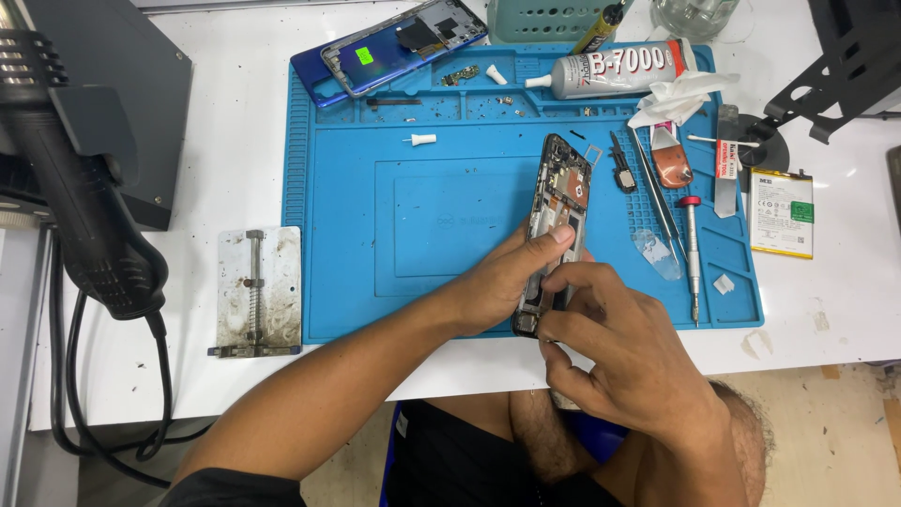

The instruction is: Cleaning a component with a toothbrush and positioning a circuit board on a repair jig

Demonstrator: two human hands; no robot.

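Your left hand (502,282) grips the opened phone (556,221) by its side, standing it on edge over the blue repair mat (413,282), near the mat's near edge, so the exposed internals face your right hand (610,347), whose fingers pinch at its lower end. To the right lie tweezers (657,202), a screwdriver (693,253) and a battery (781,213); far off, a glue tube (610,70).
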